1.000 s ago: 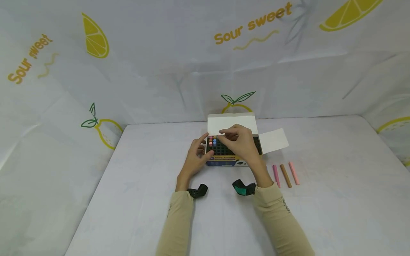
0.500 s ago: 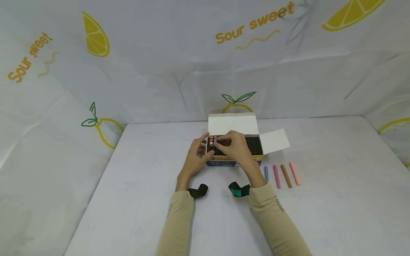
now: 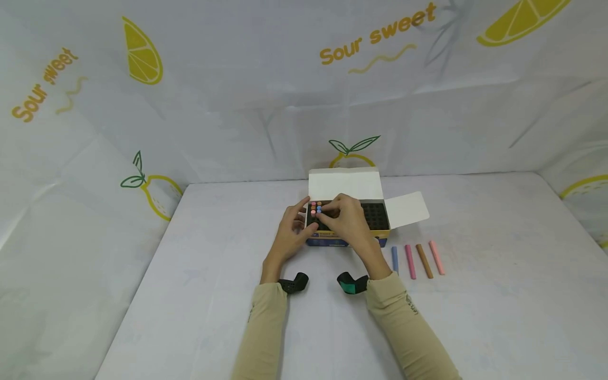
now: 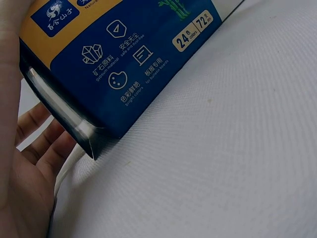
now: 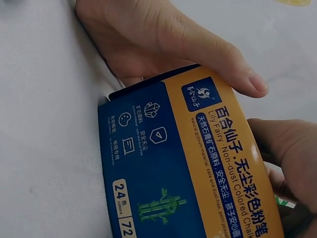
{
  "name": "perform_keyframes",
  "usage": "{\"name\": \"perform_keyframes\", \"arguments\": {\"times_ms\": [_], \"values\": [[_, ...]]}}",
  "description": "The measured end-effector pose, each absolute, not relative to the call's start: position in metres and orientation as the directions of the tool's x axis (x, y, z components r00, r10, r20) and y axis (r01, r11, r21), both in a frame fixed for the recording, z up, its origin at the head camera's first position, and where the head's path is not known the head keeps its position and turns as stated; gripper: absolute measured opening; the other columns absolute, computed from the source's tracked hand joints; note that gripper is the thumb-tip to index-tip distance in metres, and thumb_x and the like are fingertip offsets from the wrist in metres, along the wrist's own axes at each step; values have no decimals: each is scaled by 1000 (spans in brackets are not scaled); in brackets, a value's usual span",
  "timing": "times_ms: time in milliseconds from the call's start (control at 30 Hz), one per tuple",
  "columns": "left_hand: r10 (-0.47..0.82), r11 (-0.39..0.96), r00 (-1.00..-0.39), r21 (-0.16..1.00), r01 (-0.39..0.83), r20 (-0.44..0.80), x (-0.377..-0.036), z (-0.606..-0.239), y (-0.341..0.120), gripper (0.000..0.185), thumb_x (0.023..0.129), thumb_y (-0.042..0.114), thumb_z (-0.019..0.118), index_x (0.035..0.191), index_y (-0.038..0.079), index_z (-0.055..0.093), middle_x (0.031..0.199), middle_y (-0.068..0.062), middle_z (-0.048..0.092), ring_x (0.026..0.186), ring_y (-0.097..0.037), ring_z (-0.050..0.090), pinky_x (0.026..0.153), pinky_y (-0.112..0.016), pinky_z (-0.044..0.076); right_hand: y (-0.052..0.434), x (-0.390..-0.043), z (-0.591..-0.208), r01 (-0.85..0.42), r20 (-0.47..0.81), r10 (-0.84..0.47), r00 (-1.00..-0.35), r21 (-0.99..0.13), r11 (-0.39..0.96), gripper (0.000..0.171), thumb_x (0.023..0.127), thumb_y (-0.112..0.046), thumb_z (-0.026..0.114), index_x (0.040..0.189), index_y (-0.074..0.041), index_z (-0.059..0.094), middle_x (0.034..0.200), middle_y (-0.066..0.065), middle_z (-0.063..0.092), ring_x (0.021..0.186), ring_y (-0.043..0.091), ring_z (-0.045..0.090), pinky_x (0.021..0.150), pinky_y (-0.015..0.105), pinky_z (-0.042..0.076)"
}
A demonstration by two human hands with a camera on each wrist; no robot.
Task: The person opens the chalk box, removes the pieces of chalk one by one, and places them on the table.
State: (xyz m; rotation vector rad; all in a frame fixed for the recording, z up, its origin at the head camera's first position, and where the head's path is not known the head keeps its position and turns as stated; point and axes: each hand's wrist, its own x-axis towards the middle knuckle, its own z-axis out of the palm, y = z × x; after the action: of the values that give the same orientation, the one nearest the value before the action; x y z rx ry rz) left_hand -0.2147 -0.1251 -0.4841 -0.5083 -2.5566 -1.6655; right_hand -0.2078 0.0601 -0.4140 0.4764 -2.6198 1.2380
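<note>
An open blue and yellow chalk box (image 3: 375, 215) stands mid-table, with its white lid flap raised. Several coloured chalk sticks (image 3: 315, 207) stand in its dark grid at the left end. My left hand (image 3: 306, 217) grips the box's left end, thumb on the front edge; the right wrist view shows this hand (image 5: 163, 44) wrapped round the box (image 5: 188, 163). My right hand (image 3: 329, 211) is over the box, its curled fingertips bunched on a chalk stick among those at the left end. The left wrist view shows the box corner (image 4: 114, 64) against my palm (image 4: 25, 183).
A blue chalk (image 3: 395, 259), a pink chalk (image 3: 410, 261), a brown chalk (image 3: 424, 260) and a pale pink chalk (image 3: 436, 257) lie side by side right of the box. A white cloth with lemon prints covers the table (image 3: 190, 295) and the walls around it.
My right hand has come down from above the box to the chalk tops and shifted a little left. That uncovered the blue chalk on the table. My left hand has stayed put.
</note>
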Motion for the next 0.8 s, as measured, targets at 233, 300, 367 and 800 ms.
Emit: {"name": "perform_keyframes", "arguments": {"times_ms": [233,300,367,800], "values": [[247,364,-943,880,304,224,-214,-484,-124,94,83,86,53,158,31,39,134,-15,50,104,-24,57,90,-35,51,59,-209,-413,-399,380,-149,-913,-756,519,17,88,-8,80,100,4,80,90,18,68,72,26,67,63,26,54],[246,364,-941,879,310,230,-214,-484,-125,93,84,85,54,158,30,39,134,-16,50,105,-24,57,91,-36,51,58,-209,-412,-402,395,-121,-911,-781,478,17,88,-8,80,100,4,80,89,19,67,72,28,67,62,22,52],[247,362,-940,877,315,236,-214,-484,-125,91,86,83,54,158,29,39,135,-16,50,107,-25,57,93,-37,51,56,-210,-411,-392,392,-99,-915,-800,455,17,88,-9,80,100,3,80,88,18,67,72,29,68,61,19,50],[249,360,-938,876,320,240,-214,-485,-126,85,89,77,57,158,31,39,136,-15,50,109,-25,56,95,-39,51,52,-213,-411,-349,340,-106,-934,-812,468,22,88,-10,81,103,5,79,91,20,67,75,29,70,62,20,52]]}}
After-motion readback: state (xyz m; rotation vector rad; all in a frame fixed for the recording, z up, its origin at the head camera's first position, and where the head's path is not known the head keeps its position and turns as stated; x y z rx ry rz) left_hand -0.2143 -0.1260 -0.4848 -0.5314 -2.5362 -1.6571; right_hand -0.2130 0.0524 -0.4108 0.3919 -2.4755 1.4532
